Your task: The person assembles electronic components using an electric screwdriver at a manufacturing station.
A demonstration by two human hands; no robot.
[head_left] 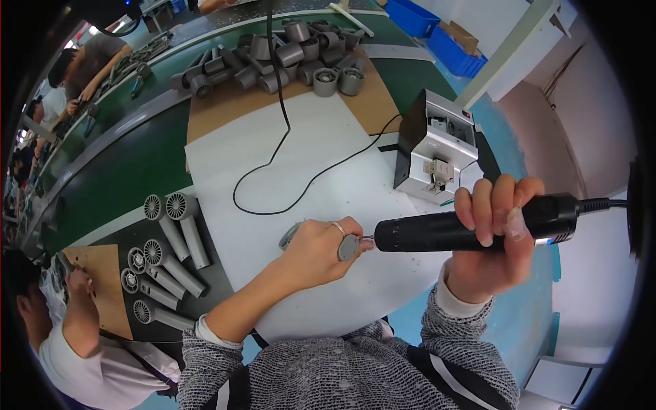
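My right hand (497,229) is wrapped round a black electric screwdriver (430,234), held level over the right side of the white work sheet. Its tip points left and meets the fingers of my left hand (314,254). That hand is closed on a grey plastic part with a round flat end (348,247). Most of the part is hidden by my fingers; a grey curved piece (290,236) shows behind the hand, and I cannot tell if it belongs to the same part. The exact spot the screwdriver tip touches is covered by my fingertips.
Several grey handheld fans (164,260) lie at the left. Grey housings (273,61) are heaped on brown board at the back. A silver screw-feeder-like machine (437,147) stands at the right. A black cable (287,213) loops over the white sheet (273,150). A co-worker (89,348) sits at lower left.
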